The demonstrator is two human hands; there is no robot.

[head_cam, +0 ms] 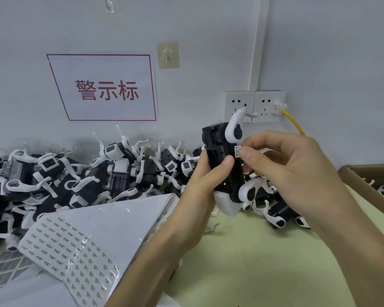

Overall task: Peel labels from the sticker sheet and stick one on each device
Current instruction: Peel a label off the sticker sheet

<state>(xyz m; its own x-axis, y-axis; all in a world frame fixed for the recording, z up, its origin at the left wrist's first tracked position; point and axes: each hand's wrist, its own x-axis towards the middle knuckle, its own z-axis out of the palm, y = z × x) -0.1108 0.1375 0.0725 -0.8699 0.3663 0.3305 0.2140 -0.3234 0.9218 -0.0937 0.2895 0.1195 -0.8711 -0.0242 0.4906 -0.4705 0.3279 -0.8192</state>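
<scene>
Nearest, the sticker sheet lies curled on the table at the lower left, glossy and floppy, with many small labels in rows on it. It looks thin enough to crease, so I would pin it flat by a bare margin and lift each label by a corner. Above it the left hand wraps round the black body of the device, thumb across the front, holding it upright off the table. The right hand pinches a small white label at the device's right edge, thumb tip on it. The device seems light, hard plastic, and its thin white arms may snap, so the body is the place to grip. Behind lies the pile of devices, with a cardboard box to the right and the wall sockets beyond
</scene>
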